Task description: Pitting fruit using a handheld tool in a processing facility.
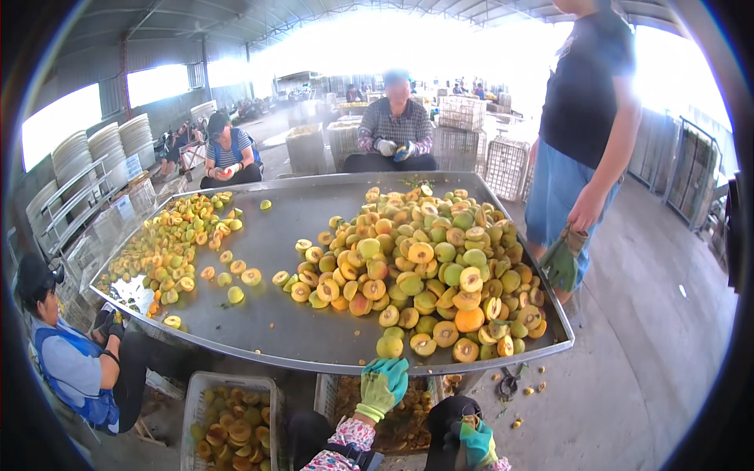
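From my view the wide metal bench (259, 314) carries a big heap of halved peaches (428, 267), and my gloved left grip (383, 385), fingers released, reaches its near rim just below one whole peach (389, 346), while my right grip (477, 441) hangs low, its state unclear.

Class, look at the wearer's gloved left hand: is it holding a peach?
No: the left hand is empty, reaching toward a peach at the metal table's edge.
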Motion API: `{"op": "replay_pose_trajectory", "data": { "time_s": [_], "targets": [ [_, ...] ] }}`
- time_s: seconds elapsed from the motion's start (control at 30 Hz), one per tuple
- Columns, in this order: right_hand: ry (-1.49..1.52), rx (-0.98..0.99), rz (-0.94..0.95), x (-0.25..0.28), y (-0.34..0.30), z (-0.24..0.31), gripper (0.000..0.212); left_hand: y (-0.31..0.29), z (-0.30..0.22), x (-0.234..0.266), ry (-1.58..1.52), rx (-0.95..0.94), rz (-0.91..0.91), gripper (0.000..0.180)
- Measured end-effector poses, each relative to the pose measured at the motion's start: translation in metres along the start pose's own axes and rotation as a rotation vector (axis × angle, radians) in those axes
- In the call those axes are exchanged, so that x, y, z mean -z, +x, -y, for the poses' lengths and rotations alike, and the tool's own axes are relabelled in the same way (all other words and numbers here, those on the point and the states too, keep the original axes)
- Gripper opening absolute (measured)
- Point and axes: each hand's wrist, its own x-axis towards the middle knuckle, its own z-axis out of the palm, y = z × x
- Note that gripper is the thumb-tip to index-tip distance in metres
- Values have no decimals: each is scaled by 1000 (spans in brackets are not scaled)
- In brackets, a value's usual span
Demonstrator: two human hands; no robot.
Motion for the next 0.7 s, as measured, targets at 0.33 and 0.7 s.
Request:
{"op": "replay_pose_trajectory", "data": {
  "time_s": [0.33, 0.7],
  "targets": [
    [205, -108, 93, -20, -20, 32, 28, -6, 0, 3, 46, 5, -23, 20],
    [105, -60, 74, 2, 8, -9, 5, -3, 1, 0, -9, 40, -5, 19]
  ]
}}
